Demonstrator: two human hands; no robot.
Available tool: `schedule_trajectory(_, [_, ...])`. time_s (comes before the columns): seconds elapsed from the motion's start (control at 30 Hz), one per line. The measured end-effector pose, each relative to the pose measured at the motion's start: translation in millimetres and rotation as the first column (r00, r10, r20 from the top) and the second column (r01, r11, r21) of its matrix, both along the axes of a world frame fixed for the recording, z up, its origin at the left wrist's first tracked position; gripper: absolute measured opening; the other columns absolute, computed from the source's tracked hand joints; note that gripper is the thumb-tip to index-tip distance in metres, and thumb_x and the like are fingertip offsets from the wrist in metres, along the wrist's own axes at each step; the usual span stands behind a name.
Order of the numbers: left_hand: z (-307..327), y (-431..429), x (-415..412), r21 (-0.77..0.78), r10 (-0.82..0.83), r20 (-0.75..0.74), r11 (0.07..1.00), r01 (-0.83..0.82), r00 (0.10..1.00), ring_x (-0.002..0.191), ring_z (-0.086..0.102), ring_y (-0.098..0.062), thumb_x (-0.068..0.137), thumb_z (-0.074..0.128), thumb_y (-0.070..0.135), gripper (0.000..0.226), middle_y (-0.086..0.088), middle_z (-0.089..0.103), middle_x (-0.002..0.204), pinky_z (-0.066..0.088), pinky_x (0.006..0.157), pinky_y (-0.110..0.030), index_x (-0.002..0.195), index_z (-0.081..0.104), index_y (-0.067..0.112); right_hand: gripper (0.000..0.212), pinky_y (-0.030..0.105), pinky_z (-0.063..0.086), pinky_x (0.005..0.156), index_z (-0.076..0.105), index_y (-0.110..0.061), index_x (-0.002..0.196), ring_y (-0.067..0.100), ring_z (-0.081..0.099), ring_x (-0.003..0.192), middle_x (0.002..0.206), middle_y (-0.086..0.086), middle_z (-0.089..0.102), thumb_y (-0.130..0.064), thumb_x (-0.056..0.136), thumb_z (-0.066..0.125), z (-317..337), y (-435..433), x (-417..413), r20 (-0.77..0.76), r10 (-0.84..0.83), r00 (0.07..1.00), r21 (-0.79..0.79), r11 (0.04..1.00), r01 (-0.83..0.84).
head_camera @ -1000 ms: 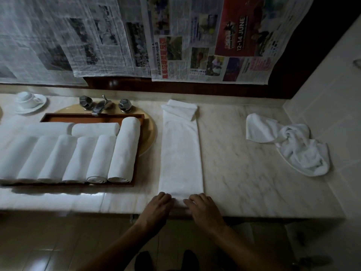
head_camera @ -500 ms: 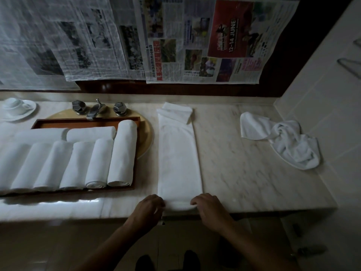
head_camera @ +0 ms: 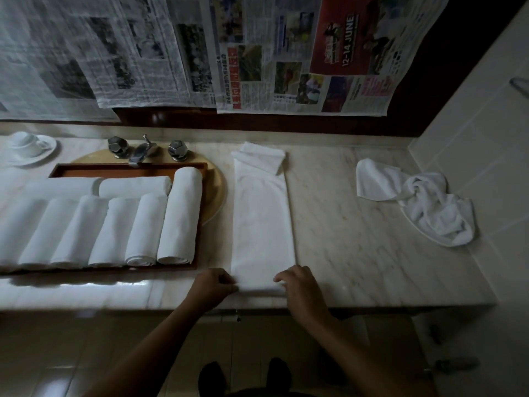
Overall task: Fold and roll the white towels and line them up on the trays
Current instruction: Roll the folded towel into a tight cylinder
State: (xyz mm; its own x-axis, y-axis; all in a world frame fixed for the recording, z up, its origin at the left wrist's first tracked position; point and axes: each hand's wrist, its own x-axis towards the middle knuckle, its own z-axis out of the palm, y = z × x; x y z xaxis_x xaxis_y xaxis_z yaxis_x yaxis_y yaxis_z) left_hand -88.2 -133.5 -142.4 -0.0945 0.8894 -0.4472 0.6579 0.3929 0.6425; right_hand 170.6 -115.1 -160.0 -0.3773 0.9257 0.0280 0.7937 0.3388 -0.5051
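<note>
Cup on saucer (head_camera: 30, 147), tap (head_camera: 141, 151), newspapers (head_camera: 286, 53) on wall.

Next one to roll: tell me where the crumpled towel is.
Head view: the crumpled towel lies at the right end of the counter beside the tiled wall, right of the flat folded towel.

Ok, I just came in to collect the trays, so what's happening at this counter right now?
A person is working on a long folded white towel laid flat on the marble counter. Their left hand and right hand pinch its near end, one at each corner, apparently starting to roll it. To the left, a wooden tray holds rolled towels lined up in rows. A crumpled towel lies unfolded at the right end of the counter.
</note>
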Motion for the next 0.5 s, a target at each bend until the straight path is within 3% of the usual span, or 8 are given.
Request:
schedule_trajectory(0.07, [1,2,2,-0.037,0.030,0.010,0.999,-0.029,1.000,0.080,0.063,-0.004,0.087,0.082,0.030,0.011,0.008,0.070,0.088,0.041,0.059,-0.014,0.089,0.073,0.023,0.036,0.033,0.053,0.071,0.075,-0.021,0.101,0.022,0.058,0.091,0.098,-0.002,0.063,-0.008,0.083,0.046,-3,-10,-6,0.027,0.078,0.997,0.088,0.993,-0.080])
schedule_trajectory(0.17, [4,4,4,-0.075,0.075,0.036,0.995,-0.073,0.996,0.080,0.065,-0.009,0.087,0.081,0.030,0.013,0.004,0.070,0.087,0.045,0.060,-0.019,0.086,0.072,0.022,0.038,0.034,0.051,0.069,0.070,-0.021,0.111,0.021,0.056,0.090,0.104,-0.002,0.061,-0.014,0.084,0.043,-8,-21,-8,0.089,0.102,0.991,0.137,0.984,-0.114])
schedule_trajectory(0.27, [7,-7,13,0.063,0.094,-0.019,0.994,-0.093,0.995,0.081,0.061,-0.009,0.089,0.078,0.030,0.015,0.005,0.065,0.091,0.052,0.067,-0.026,0.090,0.064,0.023,0.038,0.034,0.051,0.073,0.064,-0.021,0.121,0.021,0.056,0.096,0.111,-0.001,0.059,-0.014,0.087,0.049,-14,-24,-5,0.134,0.109,0.985,0.164,0.978,-0.130])
schedule_trajectory(0.37, [-5,-31,31,0.415,-0.050,-0.332,0.889,0.194,0.942,0.100,0.054,-0.010,0.085,0.076,0.036,0.028,0.007,0.057,0.111,0.048,0.085,-0.030,0.106,0.059,0.029,0.044,0.032,0.051,0.082,0.061,-0.021,0.128,0.020,0.054,0.105,0.119,-0.001,0.057,-0.010,0.085,0.062,-16,-24,-3,0.140,0.136,0.981,0.180,0.970,-0.160])
schedule_trajectory(0.5, [-26,-45,62,0.404,-0.283,-0.547,0.735,0.545,0.788,0.122,0.064,-0.029,0.065,0.091,0.027,0.074,-0.009,0.063,0.135,0.049,0.103,-0.045,0.131,0.059,0.017,0.047,0.032,0.053,0.088,0.060,-0.020,0.130,0.019,0.055,0.111,0.124,0.000,0.059,-0.017,0.084,0.070,-18,-23,-2,0.153,0.163,0.975,0.200,0.961,-0.192])
